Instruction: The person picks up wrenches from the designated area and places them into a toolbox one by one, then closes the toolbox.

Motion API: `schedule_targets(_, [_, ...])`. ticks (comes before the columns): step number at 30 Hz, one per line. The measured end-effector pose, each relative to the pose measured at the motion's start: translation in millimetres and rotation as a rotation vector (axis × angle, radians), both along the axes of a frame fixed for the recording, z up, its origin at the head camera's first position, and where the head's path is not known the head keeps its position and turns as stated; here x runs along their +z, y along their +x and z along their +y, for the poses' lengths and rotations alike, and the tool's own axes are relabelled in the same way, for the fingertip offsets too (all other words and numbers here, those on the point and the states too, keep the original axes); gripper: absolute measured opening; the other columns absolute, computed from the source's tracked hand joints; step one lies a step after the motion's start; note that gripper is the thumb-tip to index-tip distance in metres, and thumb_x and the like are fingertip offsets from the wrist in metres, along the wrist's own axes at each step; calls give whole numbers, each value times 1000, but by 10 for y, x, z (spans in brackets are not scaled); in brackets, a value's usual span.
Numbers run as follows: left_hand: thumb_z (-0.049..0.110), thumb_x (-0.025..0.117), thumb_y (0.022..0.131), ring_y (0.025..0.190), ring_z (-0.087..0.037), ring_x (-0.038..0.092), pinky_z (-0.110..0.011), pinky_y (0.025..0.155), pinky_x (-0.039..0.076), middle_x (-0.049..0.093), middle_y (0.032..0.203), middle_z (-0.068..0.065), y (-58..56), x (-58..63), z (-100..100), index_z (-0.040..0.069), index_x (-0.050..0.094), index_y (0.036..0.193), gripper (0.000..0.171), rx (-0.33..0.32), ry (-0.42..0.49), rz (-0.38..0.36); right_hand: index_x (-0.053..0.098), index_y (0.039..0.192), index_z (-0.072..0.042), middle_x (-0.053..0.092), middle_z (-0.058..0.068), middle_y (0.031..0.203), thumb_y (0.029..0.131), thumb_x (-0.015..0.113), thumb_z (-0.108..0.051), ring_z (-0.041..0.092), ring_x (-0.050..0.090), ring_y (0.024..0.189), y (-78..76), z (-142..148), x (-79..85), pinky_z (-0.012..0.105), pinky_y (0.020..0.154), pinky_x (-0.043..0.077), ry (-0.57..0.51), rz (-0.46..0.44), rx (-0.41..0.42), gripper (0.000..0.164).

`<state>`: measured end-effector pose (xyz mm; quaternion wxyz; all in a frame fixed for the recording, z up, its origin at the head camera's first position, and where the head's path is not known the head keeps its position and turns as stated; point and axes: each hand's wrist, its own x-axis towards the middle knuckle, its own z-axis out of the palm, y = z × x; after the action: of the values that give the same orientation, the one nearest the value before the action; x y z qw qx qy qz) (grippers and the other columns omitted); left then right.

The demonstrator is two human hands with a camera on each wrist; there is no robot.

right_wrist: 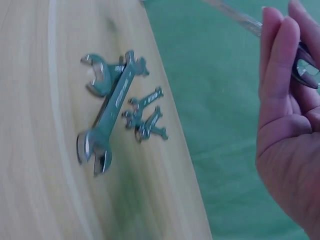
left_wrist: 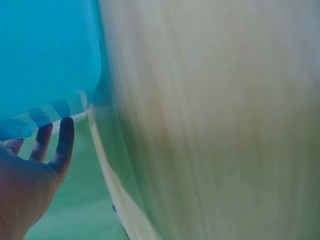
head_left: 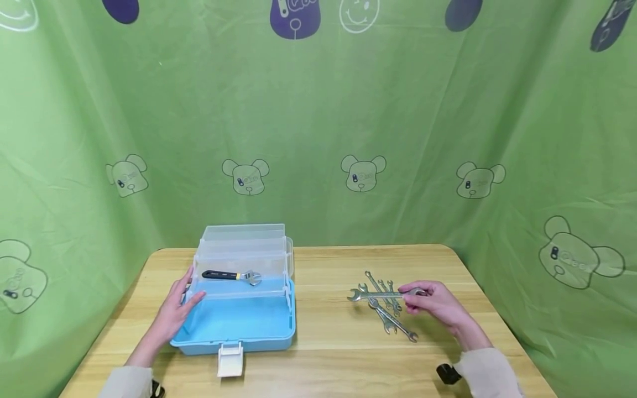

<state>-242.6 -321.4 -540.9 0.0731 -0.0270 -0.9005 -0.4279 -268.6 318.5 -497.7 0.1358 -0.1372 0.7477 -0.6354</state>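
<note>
The right hand (head_left: 440,304) pinches a shiny open-end wrench (head_left: 383,295) crosswise; the left hand (head_left: 173,310), fingers spread, touches a plastic toolbox (head_left: 239,323).

Green cloth (head_left: 318,110) hanging on 3 sides w/ soft folds; outlined bear heads (head_left: 363,171) at mid ht, purple shapes (head_left: 463,14) & pale smileys (head_left: 359,14) up top. Lt-brown wood-grain table (head_left: 343,365), rounded back corners.
</note>
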Motion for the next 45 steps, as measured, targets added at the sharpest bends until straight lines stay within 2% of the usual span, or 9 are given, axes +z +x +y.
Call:
schedule_targets(4, [46,53,107,146,-59,29,-82,111,24,27,163,-30,2,7,-1,34,4,167,78,3,5,-10,72,118,2,77,2,88,94,69,3,13,74,76,-2,-100,51,29,76,65,-72,56,25,24])
schedule_targets(8, [47,53,107,146,-60,28,-82,111,25,26,163,-30,3,5,-3,35,4,167,78,4,8,-17,77,114,-8,77,3,86,92,67,9,13,75,73,-11,-198,81,28,71,65,-156,116,64,29])
schedule_targets(14, [47,53,107,145,-59,29,-82,111,25,27,163,-30,3,0,-2,35,4,167,78,5,6,-19,77,114,-6,76,1,85,91,67,11,11,74,71,-17,-347,121,25,66,63,-210,172,89,30])
schedule_targets(22, [49,53,107,145,-59,30,-81,111,26,27,162,-30,10,3,7,36,3,167,79,10,18,-31,79,109,-14,76,-1,85,90,66,13,12,75,71,-71,-561,128,24,67,64,-233,153,86,35])
schedule_targets(26, [48,52,107,146,-60,28,-81,112,24,26,163,-30,4,0,6,36,3,167,79,7,11,-22,78,111,-8,77,1,85,90,68,12,11,74,70,-115,-707,126,24,66,63,-215,152,84,31])
schedule_targets(29, [47,53,107,146,-60,28,-82,112,24,26,163,-30,-2,-5,8,36,3,167,78,8,8,-14,74,115,5,77,1,84,89,71,8,11,74,70,-151,-839,130,25,67,64,-189,145,74,27])
schedule_targets(34, [45,54,107,146,-58,30,-80,114,24,29,161,-30,-36,-17,15,32,6,168,78,0,11,8,59,121,24,76,1,83,88,74,6,12,74,69,-207,-1090,117,26,67,65,-175,116,58,41])
schedule_targets(42, [45,53,107,145,-58,30,-80,113,24,30,161,-30,-34,-40,2,36,5,167,77,4,17,12,62,123,20,76,19,90,87,78,0,16,76,71,-333,-1569,42,30,71,66,-166,97,74,44])
schedule_targets(45, [44,53,108,145,-58,31,-80,113,25,31,160,-30,-26,-42,-11,35,5,167,77,4,13,20,64,122,18,76,21,93,87,79,-2,16,76,72,-368,-1755,22,31,72,66,-171,92,77,44])
